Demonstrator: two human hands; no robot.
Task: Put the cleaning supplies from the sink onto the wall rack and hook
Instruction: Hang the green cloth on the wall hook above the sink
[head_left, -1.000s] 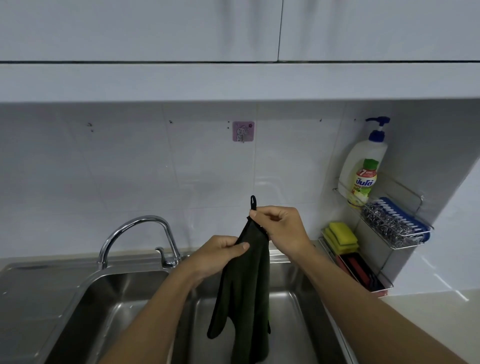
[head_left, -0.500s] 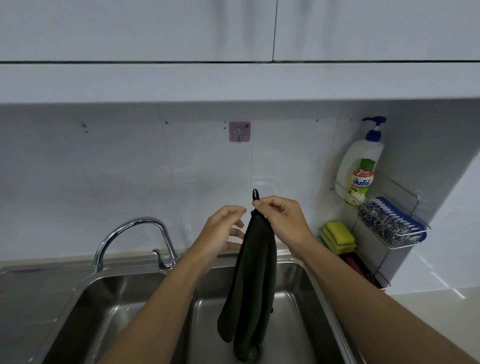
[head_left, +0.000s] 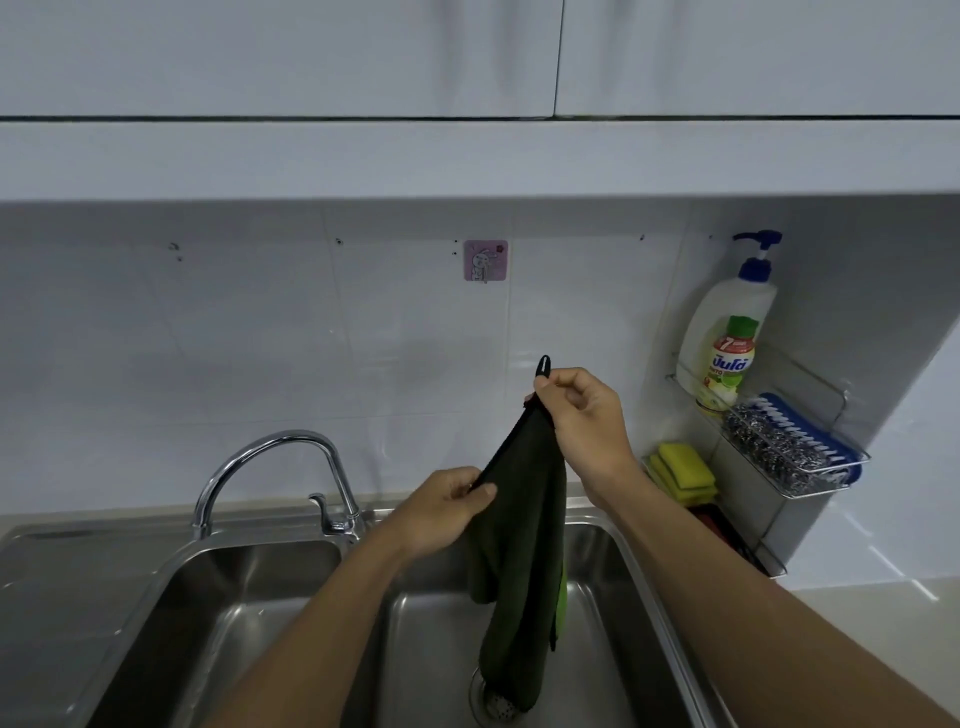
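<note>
The right hand (head_left: 587, 421) pinches the top corner of the dark green cloth (head_left: 524, 545) between thumb and curled fingers. The grip sits just below the hanging loop (head_left: 543, 365), which stands upright above the fingertips. The left hand (head_left: 441, 512) grips the left edge of the cloth lower down, thumb on top and fingers curled beneath, so that the edge runs taut between the two hands.

The cloth hangs over the right basin of the steel sink (head_left: 597, 649). Its lower end reaches the drain strainer (head_left: 493, 701); contact cannot be confirmed. A bright green patch shows along its right edge.

The hook (head_left: 485, 261), on a pink adhesive square, is fixed to the far tiled wall above and left of the loop, well apart from it. The faucet (head_left: 270, 457) stands at the far left of the sink.

The wall rack (head_left: 836, 480) is mounted on the right. Its upper wire basket holds a pump bottle (head_left: 727, 338), a steel scourer (head_left: 763, 441) and a blue brush (head_left: 810, 431). Stacked yellow sponges (head_left: 683, 465) sit on the lower tier. The tabletop (head_left: 857, 623) extends to the near right.
</note>
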